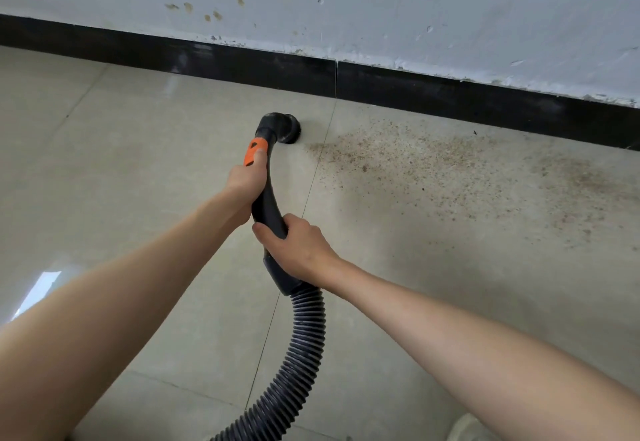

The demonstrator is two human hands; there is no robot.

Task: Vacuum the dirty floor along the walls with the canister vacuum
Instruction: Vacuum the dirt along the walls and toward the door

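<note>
While both hands grip the black wand (pixel 265 194), the nozzle (pixel 282 127) sits on the floor (pixel 138 149) just short of the black skirting (pixel 242 62). Left hand (pixel 244 184) is wrapped round the wand's upper part, thumb lying on the orange collar (pixel 255 153). Right hand (pixel 298 246) is curled round the wand's lower end, above the ribbed hose (pixel 301 340), which trails toward the bottom edge. Brown grit (pixel 433 170) is scattered on the tiles to the nozzle's right, along the skirting. Wall (pixel 381 7) above is stained and chipped.
</note>
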